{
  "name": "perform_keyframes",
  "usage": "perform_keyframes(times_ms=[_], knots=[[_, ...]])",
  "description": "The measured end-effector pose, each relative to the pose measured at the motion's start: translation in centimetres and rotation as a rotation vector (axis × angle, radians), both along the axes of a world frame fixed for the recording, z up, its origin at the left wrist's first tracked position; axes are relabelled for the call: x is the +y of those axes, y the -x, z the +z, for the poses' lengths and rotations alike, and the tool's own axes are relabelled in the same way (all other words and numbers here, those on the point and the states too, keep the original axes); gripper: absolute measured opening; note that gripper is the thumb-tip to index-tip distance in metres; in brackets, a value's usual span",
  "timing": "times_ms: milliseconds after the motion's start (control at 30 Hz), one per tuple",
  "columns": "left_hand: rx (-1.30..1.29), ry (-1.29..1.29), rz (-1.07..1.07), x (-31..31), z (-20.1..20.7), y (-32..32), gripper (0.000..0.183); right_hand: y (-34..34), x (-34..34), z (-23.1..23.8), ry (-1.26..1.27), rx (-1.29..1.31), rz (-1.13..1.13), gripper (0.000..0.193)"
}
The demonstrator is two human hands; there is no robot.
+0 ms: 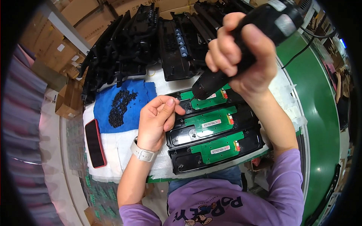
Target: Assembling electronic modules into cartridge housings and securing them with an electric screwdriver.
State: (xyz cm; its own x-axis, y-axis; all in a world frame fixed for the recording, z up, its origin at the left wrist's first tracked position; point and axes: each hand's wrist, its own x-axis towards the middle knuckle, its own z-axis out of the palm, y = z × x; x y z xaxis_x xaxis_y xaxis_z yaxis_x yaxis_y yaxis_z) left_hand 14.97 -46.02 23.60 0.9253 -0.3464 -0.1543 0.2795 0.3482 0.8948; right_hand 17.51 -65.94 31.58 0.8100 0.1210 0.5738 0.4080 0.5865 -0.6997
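My right hand is wrapped round a black electric screwdriver, which slants down and left. Its tip is over the farthest of three black plastic panels lying in a row before me. Each panel carries a green circuit board with a white label and a small connector. Close to the screwdriver's tip, my left hand is closed, thumb against the fingers; anything pinched there is too small or hidden to tell. A pile of small black screws lies on a blue cloth to the left.
Large black plastic housings stand stacked across the back of the table. At the left edge lies a red-cased phone. Cardboard boxes are piled at the far left. A black cable hangs at the right, over a green surface.
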Motion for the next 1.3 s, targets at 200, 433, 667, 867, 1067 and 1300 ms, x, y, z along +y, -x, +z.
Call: perform_keyframes(times_ms=[200, 433, 667, 867, 1067, 1300], knots=[[-0.060, -0.053, -0.046, -0.2, -0.2, 0.3, 0.014, -0.3, -0.1, -0.2, -0.157, -0.062, 0.103, 0.031], [-0.052, -0.070, -0.038, -0.1, -0.6, 0.3, 0.011, -0.4, -0.1, -0.6, -0.190, -0.020, 0.113, 0.031], [-0.087, -0.134, -0.079, 0.1, -0.7, 0.2, 0.012, -0.3, 0.1, -0.7, -0.185, 0.006, 0.167, 0.031], [-0.115, -0.181, -0.090, -0.1, -0.7, 0.4, 0.012, 0.3, 0.4, -0.2, -0.156, 0.089, 0.088, 0.028], [-0.102, -0.112, -0.127, -0.2, -0.2, 0.6, 0.014, 2.0, 1.0, 0.6, -0.046, 0.228, -0.120, 0.027], [-0.076, -0.064, -0.025, -0.2, -0.4, 0.6, 0.014, 2.7, 0.9, 1.1, -0.003, 0.172, -0.273, 0.029]])
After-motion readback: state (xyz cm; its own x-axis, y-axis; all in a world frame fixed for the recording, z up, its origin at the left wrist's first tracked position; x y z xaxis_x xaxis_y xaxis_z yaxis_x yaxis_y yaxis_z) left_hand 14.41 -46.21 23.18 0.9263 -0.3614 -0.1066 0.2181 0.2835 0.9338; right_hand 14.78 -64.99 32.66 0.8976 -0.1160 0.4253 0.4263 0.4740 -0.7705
